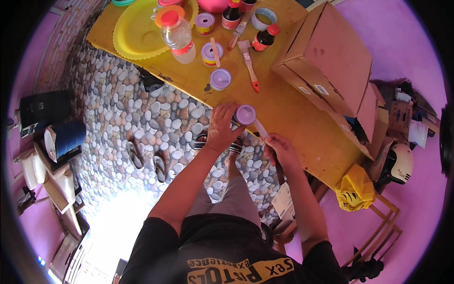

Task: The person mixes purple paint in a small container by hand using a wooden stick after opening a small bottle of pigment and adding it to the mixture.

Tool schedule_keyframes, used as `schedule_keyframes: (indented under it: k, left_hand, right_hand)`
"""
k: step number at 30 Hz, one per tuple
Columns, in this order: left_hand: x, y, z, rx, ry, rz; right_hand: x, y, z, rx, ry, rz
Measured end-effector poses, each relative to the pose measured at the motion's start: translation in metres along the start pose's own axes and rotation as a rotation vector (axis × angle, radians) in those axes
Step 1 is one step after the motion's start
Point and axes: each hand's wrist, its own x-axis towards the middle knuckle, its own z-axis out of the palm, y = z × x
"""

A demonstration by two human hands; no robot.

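My left hand (pixel 221 125) is wrapped round a small can with a pale purple lid (pixel 245 114), at the near edge of the yellow table. In my right hand (pixel 283 151) is a knife, its pale blade (pixel 260 128) pointing at the can's rim and its dark handle (pixel 280 174) showing below my fist. Whether the blade tip touches the lid I cannot tell. Just beyond stands a tub with a purple lid (pixel 220 79). Behind it are two small paint cans (pixel 205 23), one with a wooden stick (pixel 215 52) across its lid.
Two brushes (pixel 248 64) lie on the table among dark bottles (pixel 266 38) with red caps and a small bowl (pixel 263 19). At left are a clear bottle (pixel 178 38) and a yellow scalloped tray (pixel 127 35). A large cardboard box (pixel 326 66) fills the right side, above a yellow bag (pixel 354 189).
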Motion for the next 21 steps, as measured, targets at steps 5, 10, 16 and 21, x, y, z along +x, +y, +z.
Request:
schedule_keyframes:
  k: [5,10,16,21]
  left_hand:
    - [-0.001,-0.004,0.004,0.014,0.015,0.022]
    - [-0.001,-0.001,0.008,0.031,0.027,0.015]
    - [-0.002,0.000,0.011,0.048,0.071,0.026]
    - [-0.004,0.001,0.017,0.108,0.059,-0.029]
  right_hand:
    - [0.007,0.026,0.007,0.244,0.011,-0.041]
    - [0.017,0.050,0.007,0.376,-0.017,-0.072]
    - [0.001,0.028,0.014,0.206,0.052,-0.083]
    - [-0.022,-0.017,0.023,-0.096,0.147,-0.057]
